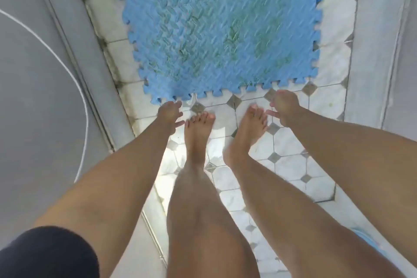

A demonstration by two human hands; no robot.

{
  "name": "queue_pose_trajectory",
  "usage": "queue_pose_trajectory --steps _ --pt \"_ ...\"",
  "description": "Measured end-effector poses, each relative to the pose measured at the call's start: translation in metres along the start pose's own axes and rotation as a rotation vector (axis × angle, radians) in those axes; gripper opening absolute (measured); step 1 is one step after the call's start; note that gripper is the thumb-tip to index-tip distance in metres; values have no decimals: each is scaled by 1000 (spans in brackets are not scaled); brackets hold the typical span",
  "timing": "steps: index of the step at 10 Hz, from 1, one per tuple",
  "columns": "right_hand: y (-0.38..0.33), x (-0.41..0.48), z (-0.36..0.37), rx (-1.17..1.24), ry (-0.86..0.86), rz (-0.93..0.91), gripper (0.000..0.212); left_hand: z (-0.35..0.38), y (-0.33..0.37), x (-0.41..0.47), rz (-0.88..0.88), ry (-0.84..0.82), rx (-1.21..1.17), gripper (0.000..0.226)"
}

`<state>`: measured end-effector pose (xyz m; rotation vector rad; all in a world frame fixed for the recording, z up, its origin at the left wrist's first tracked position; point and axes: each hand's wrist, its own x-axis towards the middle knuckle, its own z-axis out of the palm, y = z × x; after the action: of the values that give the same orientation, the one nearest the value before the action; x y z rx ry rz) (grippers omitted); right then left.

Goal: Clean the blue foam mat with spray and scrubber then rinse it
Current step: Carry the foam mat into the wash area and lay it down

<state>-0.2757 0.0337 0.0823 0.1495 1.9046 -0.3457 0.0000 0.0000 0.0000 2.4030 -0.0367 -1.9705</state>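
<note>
The blue foam mat [216, 29] lies flat on the white tiled floor [286, 144], its jigsaw-toothed edge nearest me. Greenish patches show across its textured surface. My left hand [169, 113] reaches down to the mat's near left corner with fingers spread and holds nothing. My right hand [284, 106] hangs just short of the mat's near right edge, fingers loosely extended, also holding nothing. My two bare feet stand on the tiles between my hands. No spray bottle or scrubber is in view.
A grey wall [33, 97] with a thin white cord [67, 70] runs along the left. Another grey wall [383, 29] bounds the right side. The tiles look wet and glossy. Something blue [367, 241] peeks out at the lower right behind my arm.
</note>
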Motion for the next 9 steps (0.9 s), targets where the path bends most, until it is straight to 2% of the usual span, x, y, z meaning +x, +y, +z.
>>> queue_pose_trajectory --steps 1,2,3,4,5,6,7,9 --pt "1 40 -7 49 113 68 60 10 8 18 -12 36 69 17" --pt "14 114 -22 148 131 56 60 16 14 27 -24 65 54 15" --pt "10 128 -17 163 166 49 51 12 15 38 -63 82 24 9" --pt "10 147 -11 204 202 73 46 8 13 56 -88 67 -163 22" --pt "10 145 -12 209 187 20 47 7 12 56 -118 100 -288 18" --pt "14 153 -22 141 172 67 31 17 11 37 -104 47 -374 13" --pt "15 154 -33 218 150 119 27 22 15 24 -127 68 -377 16" --pt "4 147 -51 439 -4 113 14 15 36 30 -101 84 -528 46"
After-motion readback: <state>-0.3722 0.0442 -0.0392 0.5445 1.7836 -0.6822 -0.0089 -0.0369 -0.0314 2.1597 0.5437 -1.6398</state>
